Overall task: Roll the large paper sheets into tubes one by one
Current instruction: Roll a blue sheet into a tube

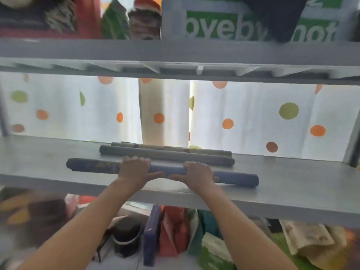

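Near: both forearms reach up to the grey shelf (292, 193). Left hand (134, 171) and right hand (197, 177) each wrap the blue tube (161, 171), fingers curled over the top, thumbs under, side by side near its middle. Tube lies lengthwise on the shelf near the front edge, already rolled. Looks like a set-down step: lower it flat, keep the seam pinned under so it doesn't spring open, release both hands together. Just behind, two darker tubes (167, 154) lie parallel, close to it. Far: dotted curtain (272, 117), upper shelf (175, 51) above.
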